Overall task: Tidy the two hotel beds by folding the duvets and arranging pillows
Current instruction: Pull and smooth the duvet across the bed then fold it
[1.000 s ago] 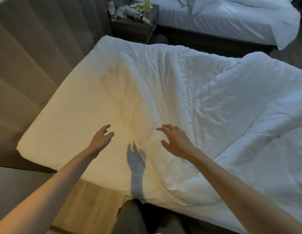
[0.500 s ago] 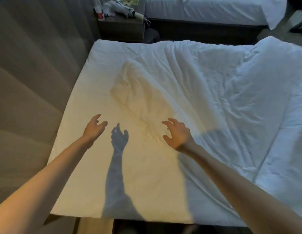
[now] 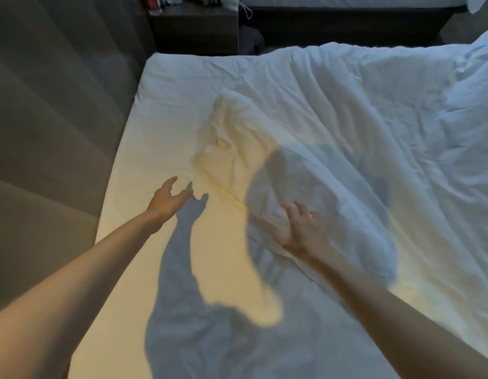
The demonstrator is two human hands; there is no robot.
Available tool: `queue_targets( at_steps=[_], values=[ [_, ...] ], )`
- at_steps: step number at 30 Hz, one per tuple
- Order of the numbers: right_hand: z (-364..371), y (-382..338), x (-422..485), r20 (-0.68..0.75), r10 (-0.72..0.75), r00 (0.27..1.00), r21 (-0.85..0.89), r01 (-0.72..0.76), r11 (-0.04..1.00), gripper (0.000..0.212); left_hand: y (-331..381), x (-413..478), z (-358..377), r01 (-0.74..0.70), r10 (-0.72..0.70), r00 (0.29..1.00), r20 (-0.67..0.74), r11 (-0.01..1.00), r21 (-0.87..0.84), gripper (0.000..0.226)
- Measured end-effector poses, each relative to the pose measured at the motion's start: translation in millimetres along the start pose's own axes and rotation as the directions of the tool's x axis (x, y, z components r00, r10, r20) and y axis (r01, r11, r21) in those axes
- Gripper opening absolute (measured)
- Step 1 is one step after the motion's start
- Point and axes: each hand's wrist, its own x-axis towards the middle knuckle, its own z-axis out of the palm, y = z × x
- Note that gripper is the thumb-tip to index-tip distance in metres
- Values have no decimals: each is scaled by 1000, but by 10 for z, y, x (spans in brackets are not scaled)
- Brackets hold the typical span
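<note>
White cotton fills most of the frame. The duvet lies rumpled across the centre and right of the bed, and one corner of it is bunched into a creased ridge in the middle of the frame, lit warm yellow. The bare sheet shows along the left side of the mattress, from the upper centre down to the lower left.

My left hand is stretched out over that sheet, left of centre. Its fingers are spread and loosely bent, the thumb is raised, and it holds nothing. Its shadow falls on the sheet just to its right.

My right hand is right of centre and a little lower, with its fingers fanned apart over the duvet's wrinkled edge. It pinches nothing (whether the fingertips touch the fabric, I cannot tell). A large rounded shadow darkens the duvet around it.

At the top, left of centre, stands a dark nightstand with clutter on it too blurred to name. To its right, along the top edge, the second bed shows its dark base and a strip of white bedding. A grey panelled wall takes up the left side.
</note>
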Motion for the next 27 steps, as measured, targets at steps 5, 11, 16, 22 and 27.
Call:
queue_targets(
  at_steps=[5,11,16,22,27],
  values=[
    [434,115,627,146,79,986,97,-94,991,104,-53,794,192,-63,61,997,42,997,50,80],
    [624,139,1000,177,179,968,27,-186,982,113,14,1610,539,-110,108,993,43,992,54,67],
    [692,153,1156,45,162,986,32,-163,986,88,126,1999,857,-12,49,993,-107,948,317,118],
    [508,283,1225,-52,5,999,11,-4,1000,61,73,1839,898,32,-20,998,-52,974,225,96],
    [137,350,1093,54,-83,995,73,79,994,51,-286,1131,626,47,-37,994,-104,994,96,64]
  ],
)
